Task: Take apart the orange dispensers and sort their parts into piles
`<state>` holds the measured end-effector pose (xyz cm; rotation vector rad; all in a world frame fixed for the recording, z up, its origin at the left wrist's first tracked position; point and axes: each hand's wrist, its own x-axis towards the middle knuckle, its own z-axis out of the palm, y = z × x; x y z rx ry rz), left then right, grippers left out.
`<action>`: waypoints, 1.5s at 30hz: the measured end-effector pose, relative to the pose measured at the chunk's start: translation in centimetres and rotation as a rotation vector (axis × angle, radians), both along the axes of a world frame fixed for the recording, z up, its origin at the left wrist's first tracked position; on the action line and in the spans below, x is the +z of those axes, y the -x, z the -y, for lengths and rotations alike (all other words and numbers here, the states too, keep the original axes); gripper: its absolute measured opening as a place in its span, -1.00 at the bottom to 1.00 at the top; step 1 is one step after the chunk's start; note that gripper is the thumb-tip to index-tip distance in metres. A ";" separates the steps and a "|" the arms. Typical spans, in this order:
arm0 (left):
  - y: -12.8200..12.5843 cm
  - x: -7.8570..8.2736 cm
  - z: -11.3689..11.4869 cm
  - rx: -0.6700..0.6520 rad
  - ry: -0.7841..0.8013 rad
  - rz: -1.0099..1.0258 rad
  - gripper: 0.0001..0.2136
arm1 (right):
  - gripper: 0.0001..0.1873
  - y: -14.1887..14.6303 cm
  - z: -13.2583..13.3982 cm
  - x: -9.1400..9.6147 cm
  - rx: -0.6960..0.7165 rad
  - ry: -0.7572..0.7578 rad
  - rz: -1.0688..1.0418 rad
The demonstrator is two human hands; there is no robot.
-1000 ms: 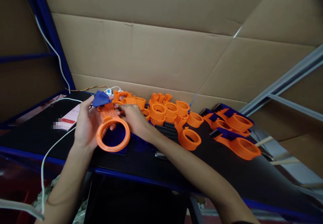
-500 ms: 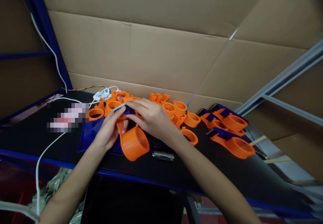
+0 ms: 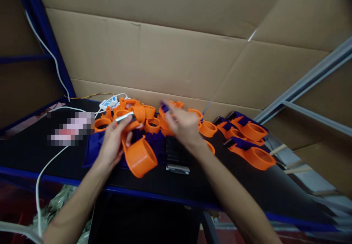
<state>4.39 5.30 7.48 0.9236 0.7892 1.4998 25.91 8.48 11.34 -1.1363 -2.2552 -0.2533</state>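
Note:
My left hand (image 3: 113,143) is closed round the handle of an orange plastic part with a wide ring (image 3: 139,157), held tilted above the black table (image 3: 33,148); a thin silvery strip shows at its top. My right hand (image 3: 183,124) is smeared by motion over the pile of orange ring parts (image 3: 154,121), with a small dark blue piece (image 3: 165,107) at its fingertips. A blue flat piece (image 3: 95,146) lies under my left hand.
More orange-and-blue assembled parts (image 3: 251,143) lie at the right of the table. A black ribbed block (image 3: 176,156) sits near the front edge. A white cable (image 3: 46,167) and a white power strip (image 3: 108,104) are at the left. Cardboard walls (image 3: 176,53) stand behind.
My right hand has left the orange part and moved back and right over the pile, picking up a small blue piece. My left hand keeps the orange part, slightly lower.

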 end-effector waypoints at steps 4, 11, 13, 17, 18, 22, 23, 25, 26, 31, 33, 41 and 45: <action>1.6 0.9 0.6 -0.114 -0.016 -0.095 -0.74 | -0.59 -1.4 -0.6 -0.2 -0.029 0.096 0.091; 0.8 0.7 0.7 -0.338 0.066 -0.259 -0.72 | -0.74 1.2 0.7 -4.1 -0.039 0.167 0.337; 0.8 0.7 0.6 -0.364 0.064 -0.293 -0.71 | -0.72 0.9 0.8 -4.0 -0.024 0.176 0.328; 0.4 0.5 0.7 -0.403 0.058 -0.358 -0.71 | -0.66 -0.3 1.4 -1.3 0.033 0.253 0.046; 0.1 0.5 0.8 -0.405 0.044 -0.385 -0.71 | -0.66 -0.5 1.7 -0.5 0.078 0.285 -0.043; -1.1 0.2 1.4 -0.386 -0.008 -0.461 -0.72 | -0.78 -0.3 3.5 2.0 0.246 0.349 -0.144; -1.3 0.2 1.6 -0.382 -0.009 -0.458 -0.71 | -0.82 -0.4 3.9 2.3 0.244 0.338 -0.142; -1.4 0.0 1.6 -0.384 0.001 -0.432 -0.68 | -0.85 -1.0 4.7 2.5 0.208 0.321 -0.154; -1.3 -0.1 1.5 -0.388 0.008 -0.414 -0.67 | -0.85 -1.6 5.1 2.5 0.191 0.329 -0.159; -0.6 -0.4 0.8 -0.374 0.029 -0.305 -0.63 | -0.84 -5.8 6.9 0.8 0.105 0.427 -0.113; -0.5 -0.4 0.6 -0.375 0.024 -0.280 -0.63 | -0.83 -7.3 7.8 -0.9 0.045 0.464 -0.056; -1.0 -0.6 0.9 -0.412 0.016 -0.277 -0.63 | -0.81 -9.4 9.9 -6.6 -0.018 0.535 0.007; -1.1 -0.5 0.9 -0.420 0.018 -0.286 -0.64 | -0.78 -9.5 10.0 -6.9 -0.019 0.528 0.005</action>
